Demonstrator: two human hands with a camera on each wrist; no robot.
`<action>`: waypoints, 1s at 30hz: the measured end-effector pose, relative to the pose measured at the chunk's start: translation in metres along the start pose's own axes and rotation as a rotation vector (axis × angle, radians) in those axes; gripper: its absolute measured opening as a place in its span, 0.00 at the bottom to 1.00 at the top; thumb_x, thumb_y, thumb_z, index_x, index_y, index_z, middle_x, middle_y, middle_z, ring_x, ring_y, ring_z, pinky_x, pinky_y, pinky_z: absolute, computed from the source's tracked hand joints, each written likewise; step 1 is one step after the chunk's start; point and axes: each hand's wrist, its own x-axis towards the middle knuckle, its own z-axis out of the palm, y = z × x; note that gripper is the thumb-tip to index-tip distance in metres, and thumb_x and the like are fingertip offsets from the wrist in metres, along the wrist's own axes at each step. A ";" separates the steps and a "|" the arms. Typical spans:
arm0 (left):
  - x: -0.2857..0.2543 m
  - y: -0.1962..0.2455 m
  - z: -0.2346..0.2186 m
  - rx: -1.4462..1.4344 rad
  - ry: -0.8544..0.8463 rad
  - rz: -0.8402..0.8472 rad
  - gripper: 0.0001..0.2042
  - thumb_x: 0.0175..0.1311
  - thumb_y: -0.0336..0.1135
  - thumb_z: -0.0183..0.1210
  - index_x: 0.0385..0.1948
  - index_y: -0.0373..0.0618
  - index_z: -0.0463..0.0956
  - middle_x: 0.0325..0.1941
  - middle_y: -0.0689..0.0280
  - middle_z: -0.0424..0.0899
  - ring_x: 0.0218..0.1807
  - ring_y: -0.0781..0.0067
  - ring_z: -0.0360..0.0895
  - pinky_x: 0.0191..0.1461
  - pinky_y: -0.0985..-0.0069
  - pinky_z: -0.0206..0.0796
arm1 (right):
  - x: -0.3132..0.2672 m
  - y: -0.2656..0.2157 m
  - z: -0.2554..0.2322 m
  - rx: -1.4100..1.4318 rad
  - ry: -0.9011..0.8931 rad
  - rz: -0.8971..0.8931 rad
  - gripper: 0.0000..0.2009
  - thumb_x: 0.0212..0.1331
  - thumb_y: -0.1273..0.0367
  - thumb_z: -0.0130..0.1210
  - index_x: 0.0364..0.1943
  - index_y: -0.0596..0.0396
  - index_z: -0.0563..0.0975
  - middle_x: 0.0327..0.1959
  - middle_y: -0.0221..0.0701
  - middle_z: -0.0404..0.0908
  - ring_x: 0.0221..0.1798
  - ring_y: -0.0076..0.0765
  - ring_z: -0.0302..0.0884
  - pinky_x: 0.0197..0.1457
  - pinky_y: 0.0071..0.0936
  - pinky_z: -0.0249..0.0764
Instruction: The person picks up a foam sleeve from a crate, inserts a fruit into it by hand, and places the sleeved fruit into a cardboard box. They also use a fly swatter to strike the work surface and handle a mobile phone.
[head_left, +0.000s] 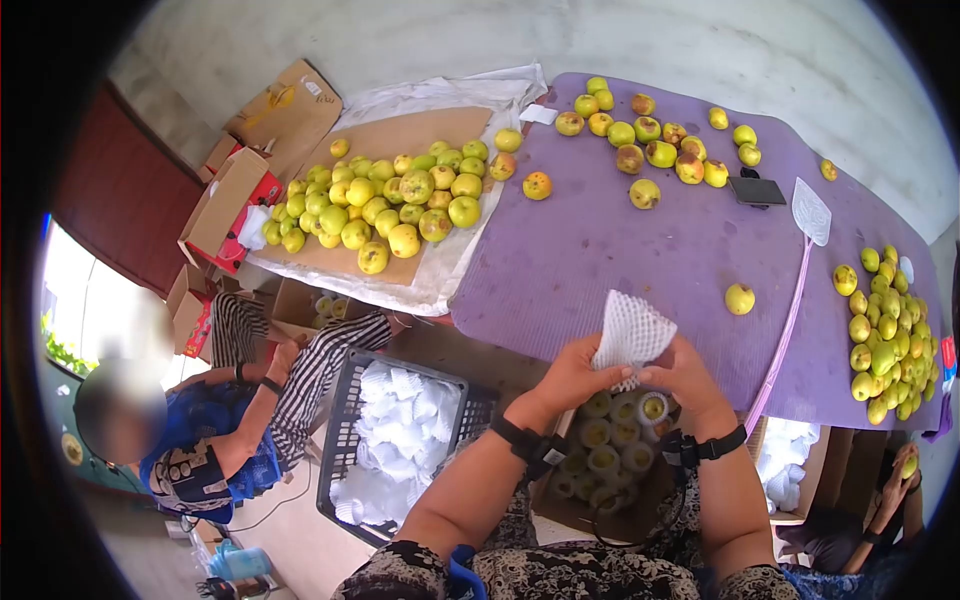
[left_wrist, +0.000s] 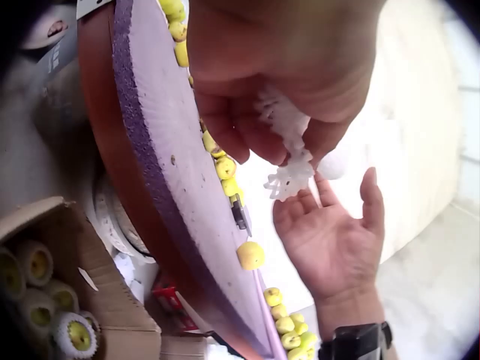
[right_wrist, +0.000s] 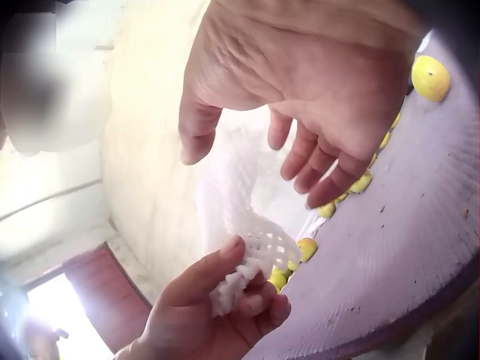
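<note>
A white foam net sleeve [head_left: 632, 335] is held up over the near edge of the purple-covered table [head_left: 610, 270]. My left hand [head_left: 573, 378] pinches it between thumb and curled fingers, plain in the right wrist view, where the foam net [right_wrist: 259, 244] flares upward from the grip. My right hand [head_left: 692, 378] is close beside the sleeve; in the left wrist view this right hand [left_wrist: 330, 251] shows its palm with fingers extended and nothing gripped. Below both hands is a cardboard box [head_left: 560, 515] of yellow-green apples [head_left: 605, 458] in foam nets.
A black crate [head_left: 340, 440] of foam nets [head_left: 400, 430] stands at left, near a seated person [head_left: 225, 430]. Apples [head_left: 385, 200] lie piled on cardboard, with more apples [head_left: 885, 340] at right. A fly swatter [head_left: 810, 215], a phone [head_left: 757, 192] and a lone apple [head_left: 740, 299] lie on the table.
</note>
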 end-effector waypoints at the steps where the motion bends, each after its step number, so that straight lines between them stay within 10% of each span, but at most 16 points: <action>1: -0.001 0.002 0.002 -0.092 -0.087 -0.028 0.21 0.61 0.37 0.66 0.52 0.37 0.75 0.46 0.65 0.83 0.48 0.78 0.77 0.51 0.75 0.71 | -0.002 0.009 -0.009 -0.050 -0.080 0.090 0.24 0.54 0.70 0.65 0.57 0.59 0.73 0.50 0.32 0.79 0.54 0.31 0.75 0.61 0.30 0.70; 5: 0.001 -0.020 0.001 0.115 -0.325 -0.179 0.22 0.61 0.37 0.66 0.55 0.37 0.74 0.47 0.67 0.82 0.49 0.77 0.77 0.54 0.75 0.70 | -0.003 -0.001 -0.001 0.031 -0.147 0.330 0.22 0.59 0.67 0.59 0.57 0.61 0.73 0.59 0.38 0.76 0.62 0.37 0.72 0.67 0.34 0.66; 14: -0.003 -0.024 0.022 -0.149 -0.339 -0.065 0.10 0.65 0.31 0.61 0.44 0.38 0.76 0.39 0.63 0.83 0.42 0.73 0.80 0.48 0.74 0.73 | -0.011 -0.012 0.020 -0.204 -0.390 0.227 0.16 0.68 0.66 0.54 0.53 0.62 0.75 0.50 0.36 0.82 0.53 0.31 0.77 0.57 0.28 0.73; 16: 0.001 -0.042 0.021 -0.322 -0.645 -0.047 0.06 0.67 0.29 0.57 0.41 0.39 0.76 0.36 0.63 0.83 0.39 0.72 0.81 0.44 0.74 0.74 | -0.015 -0.024 0.024 -0.268 -0.386 0.313 0.14 0.67 0.65 0.55 0.50 0.60 0.76 0.48 0.40 0.82 0.49 0.33 0.79 0.55 0.29 0.74; 23: -0.008 -0.031 0.030 0.283 -0.294 -0.031 0.10 0.66 0.34 0.58 0.42 0.36 0.75 0.34 0.60 0.83 0.36 0.63 0.83 0.42 0.71 0.75 | -0.017 -0.004 0.007 -0.018 -0.187 0.219 0.14 0.71 0.58 0.50 0.38 0.57 0.75 0.20 0.25 0.68 0.31 0.26 0.72 0.44 0.29 0.77; 25: -0.004 -0.044 0.031 0.534 -0.252 0.329 0.09 0.68 0.32 0.55 0.46 0.38 0.74 0.35 0.58 0.83 0.33 0.65 0.84 0.40 0.71 0.75 | -0.014 0.003 0.008 0.089 -0.170 0.175 0.15 0.71 0.57 0.49 0.36 0.56 0.75 0.19 0.24 0.65 0.29 0.26 0.70 0.46 0.32 0.76; 30: 0.002 -0.047 0.026 0.652 -0.279 0.144 0.11 0.68 0.35 0.56 0.46 0.38 0.73 0.34 0.57 0.82 0.33 0.61 0.83 0.41 0.66 0.74 | -0.010 0.003 0.008 0.259 -0.112 0.155 0.17 0.71 0.56 0.48 0.33 0.55 0.73 0.16 0.22 0.59 0.26 0.27 0.66 0.51 0.39 0.75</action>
